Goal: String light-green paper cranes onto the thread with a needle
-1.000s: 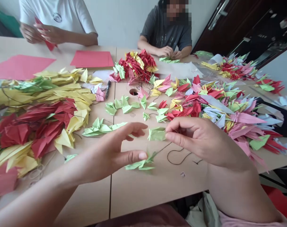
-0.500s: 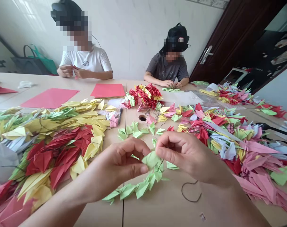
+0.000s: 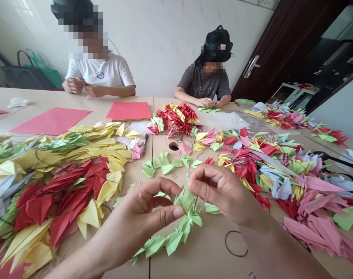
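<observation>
My left hand and my right hand meet above the table's near middle, both pinching a light green folded paper crane. From that crane a string of green paper cranes hangs down to the left onto the wooden table. A thin dark thread loops on the table under my right wrist. Several loose green cranes lie just beyond my hands.
A big heap of yellow, red and green cranes fills the left. A mixed pink, red and green heap fills the right. Two people sit across the table folding paper; red sheets and a red-yellow pile lie before them.
A second ago my hands were apart, the right holding the green crane; they came together on it. The green string shifted slightly lower and the view tilted up.
</observation>
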`<state>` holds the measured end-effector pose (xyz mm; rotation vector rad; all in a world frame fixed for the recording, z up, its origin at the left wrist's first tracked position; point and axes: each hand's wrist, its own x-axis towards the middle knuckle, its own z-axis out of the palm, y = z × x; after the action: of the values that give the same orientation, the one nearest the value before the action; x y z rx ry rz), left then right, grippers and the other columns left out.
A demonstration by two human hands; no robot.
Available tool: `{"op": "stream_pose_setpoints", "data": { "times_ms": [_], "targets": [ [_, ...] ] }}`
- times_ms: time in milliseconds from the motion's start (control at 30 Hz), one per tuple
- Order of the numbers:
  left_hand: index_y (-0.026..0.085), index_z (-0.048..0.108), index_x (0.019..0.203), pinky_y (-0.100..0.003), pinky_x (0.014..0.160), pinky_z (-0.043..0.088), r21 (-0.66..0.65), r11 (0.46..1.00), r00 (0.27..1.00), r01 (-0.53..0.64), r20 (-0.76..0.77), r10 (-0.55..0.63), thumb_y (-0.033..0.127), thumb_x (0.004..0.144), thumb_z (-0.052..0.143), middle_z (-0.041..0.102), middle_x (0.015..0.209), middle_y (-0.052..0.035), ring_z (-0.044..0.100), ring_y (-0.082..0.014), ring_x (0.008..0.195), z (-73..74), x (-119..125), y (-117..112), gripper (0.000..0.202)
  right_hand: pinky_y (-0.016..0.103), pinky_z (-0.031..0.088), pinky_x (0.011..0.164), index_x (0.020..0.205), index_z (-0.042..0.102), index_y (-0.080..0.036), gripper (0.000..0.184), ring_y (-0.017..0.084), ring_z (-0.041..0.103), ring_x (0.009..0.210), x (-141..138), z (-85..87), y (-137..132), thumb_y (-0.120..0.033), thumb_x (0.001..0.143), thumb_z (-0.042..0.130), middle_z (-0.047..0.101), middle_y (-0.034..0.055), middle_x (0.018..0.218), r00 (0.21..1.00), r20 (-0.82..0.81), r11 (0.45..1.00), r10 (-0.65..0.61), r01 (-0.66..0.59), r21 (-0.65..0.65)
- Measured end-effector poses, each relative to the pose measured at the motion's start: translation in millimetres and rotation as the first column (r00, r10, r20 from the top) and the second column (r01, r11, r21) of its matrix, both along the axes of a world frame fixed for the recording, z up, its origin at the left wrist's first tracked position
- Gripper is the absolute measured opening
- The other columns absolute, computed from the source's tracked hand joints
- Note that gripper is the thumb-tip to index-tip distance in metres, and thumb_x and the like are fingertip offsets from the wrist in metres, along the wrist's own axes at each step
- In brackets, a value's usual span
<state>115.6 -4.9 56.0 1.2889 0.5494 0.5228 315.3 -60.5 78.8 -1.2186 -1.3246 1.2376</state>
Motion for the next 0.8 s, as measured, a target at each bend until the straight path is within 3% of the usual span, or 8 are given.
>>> {"op": "stream_pose_setpoints", "data": {
  "times_ms": [300,500,600,733,800],
  "targets": [
    [0.025,0.069,0.096,-0.02,0.077,0.049,0.021,0.994,0.994,-0.112,0.015,0.111,0.033,0.085,0.075,0.064,0.088,0.0018,0.058,-0.0106,0.082,-6.8,-1,3,0.015,0.022,0.028,0.045,0.075,0.06,-0.018,0.035,0.008,0.035,0.051,-5,2.5,-1,-0.05,0.088,0.067,0.043,-0.005,0.06,0.996,0.064,0.996,-0.066,0.061,0.069],
    [0.026,0.064,0.106,-0.018,0.067,0.05,-0.056,0.997,0.997,-0.044,0.064,0.047,0.035,0.086,0.074,0.061,0.083,0.0024,0.056,-0.0081,0.071,-5.4,-1,-2,0.024,0.021,0.026,0.042,0.074,0.06,-0.019,0.035,0.008,0.031,0.049,-4,0.2,-1,-0.05,0.089,0.066,0.039,-0.006,0.058,0.991,0.108,0.992,-0.082,0.071,0.103],
    [0.03,0.06,0.109,-0.016,0.058,0.048,-0.053,0.998,0.998,-0.028,0.056,0.031,0.03,0.086,0.075,0.062,0.093,0.0018,0.053,-0.0062,0.065,-1.5,-3,-6,0.028,0.021,0.025,0.042,0.074,0.059,-0.019,0.034,0.008,0.031,0.049,-3,-0.5,-1,-0.049,0.09,0.066,0.039,-0.0061,0.058,0.99,0.121,0.992,-0.078,0.065,0.105],
    [0.025,0.064,0.09,-0.015,0.051,0.045,0.07,0.997,0.997,-0.023,0.078,0.018,0.021,0.089,0.07,0.061,0.103,0.001,0.049,-0.0046,0.061,6.5,-4,-9,0.007,0.021,0.026,0.042,0.074,0.059,-0.018,0.032,0.007,0.033,0.049,-3,-1.2,-1,-0.045,0.09,0.066,0.041,-0.0059,0.058,0.988,0.135,0.991,-0.072,0.056,0.124],
    [0.023,0.067,0.082,-0.014,0.05,0.041,0.153,0.988,0.999,0.0,0.043,-0.006,0.019,0.09,0.066,0.062,0.099,0.0009,0.047,-0.0047,0.061,10.2,-5,-10,0.009,0.02,0.027,0.042,0.075,0.06,-0.018,0.028,0.007,0.034,0.05,-3,-1.6,-2,-0.04,0.091,0.065,0.043,-0.0055,0.059,0.987,0.144,0.99,-0.071,0.052,0.133]
  ]
}}
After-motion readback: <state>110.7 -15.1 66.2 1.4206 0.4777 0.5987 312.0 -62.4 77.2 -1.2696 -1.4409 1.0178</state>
